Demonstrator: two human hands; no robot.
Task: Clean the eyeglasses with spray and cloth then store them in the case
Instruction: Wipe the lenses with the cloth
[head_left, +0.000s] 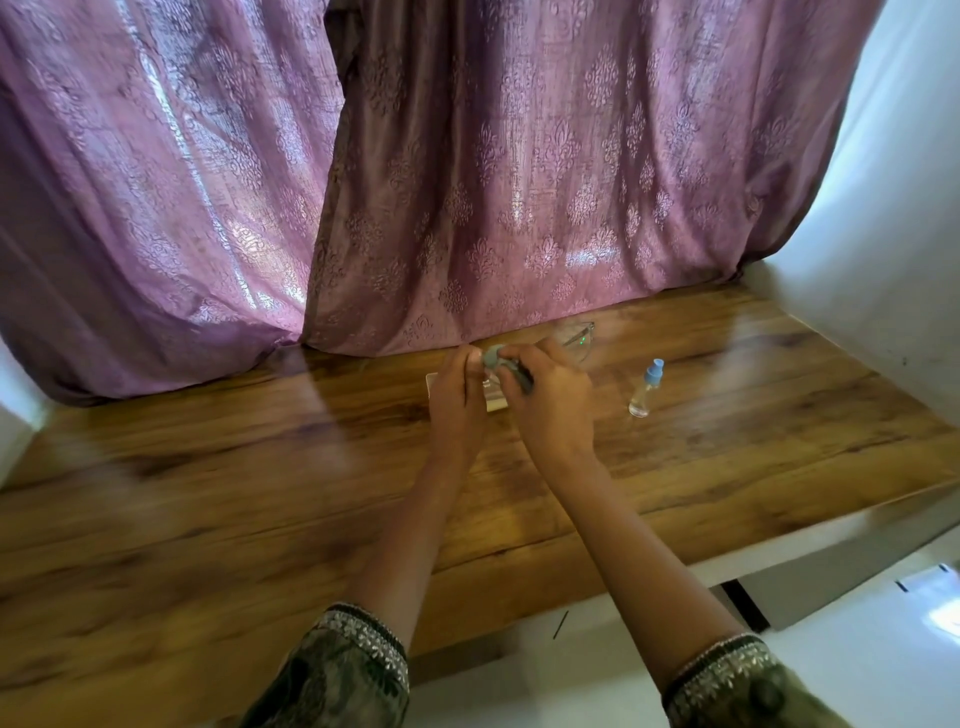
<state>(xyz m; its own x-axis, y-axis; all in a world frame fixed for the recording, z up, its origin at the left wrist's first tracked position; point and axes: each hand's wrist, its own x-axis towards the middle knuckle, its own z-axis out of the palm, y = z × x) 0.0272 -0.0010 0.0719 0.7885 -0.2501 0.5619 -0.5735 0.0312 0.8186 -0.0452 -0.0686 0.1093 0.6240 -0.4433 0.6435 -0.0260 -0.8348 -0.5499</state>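
Left hand (457, 387) grip pinching cloth (493, 356) on eyeglasses (574, 340); right hand (551, 397) grip clasping them

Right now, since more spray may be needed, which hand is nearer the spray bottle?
Right. The right hand is beside the spray bottle, not touching it; the left hand is farther off, beyond the right hand.
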